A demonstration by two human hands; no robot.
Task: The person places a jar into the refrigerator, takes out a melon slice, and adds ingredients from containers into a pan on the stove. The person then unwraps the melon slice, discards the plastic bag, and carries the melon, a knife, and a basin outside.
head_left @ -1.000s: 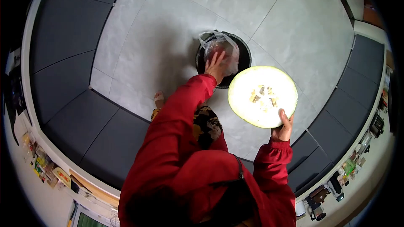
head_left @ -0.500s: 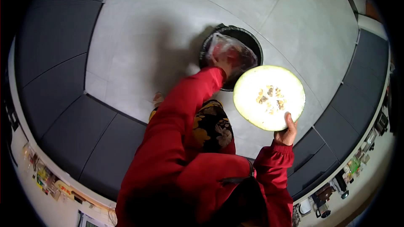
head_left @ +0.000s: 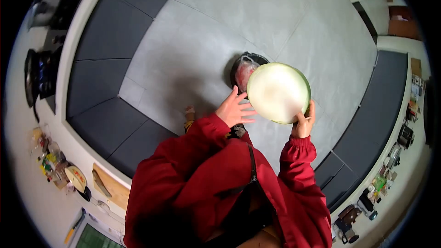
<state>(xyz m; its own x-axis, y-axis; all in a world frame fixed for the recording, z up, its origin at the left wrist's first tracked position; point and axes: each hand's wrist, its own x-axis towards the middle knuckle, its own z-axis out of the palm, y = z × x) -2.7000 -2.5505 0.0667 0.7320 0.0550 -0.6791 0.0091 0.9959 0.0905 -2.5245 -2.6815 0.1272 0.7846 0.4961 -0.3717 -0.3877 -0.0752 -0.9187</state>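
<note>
A large round cut piece of winter melon [head_left: 278, 91], with pale flesh and a thin green rind, is in my right hand [head_left: 303, 120]. My thumb lies on its cut face near the lower right edge, with the fingers behind the rind. No seeds can be made out on the face, which looks smeared. My left hand [head_left: 233, 109] is empty, its fingers spread, close to the melon's lower left edge. Just beyond it on the floor stands a black bin [head_left: 258, 58], partly hidden by the melon. A clear plastic bag [head_left: 247, 70] with something red inside sits in the bin.
Dark grey cabinets [head_left: 103, 41] line the left side, and more cabinets [head_left: 372, 105] run along the right. On the left counter lie a cutting board [head_left: 117, 192] and a knife [head_left: 73, 229]. Kettles, jars and packets crowd the right counter [head_left: 398, 193]. Grey tiles [head_left: 220, 0] cover the floor.
My left hand has come out of the bin and opened. The winter melon has tilted and its seeds no longer show. The camera view has shifted, bringing more of the counters in.
</note>
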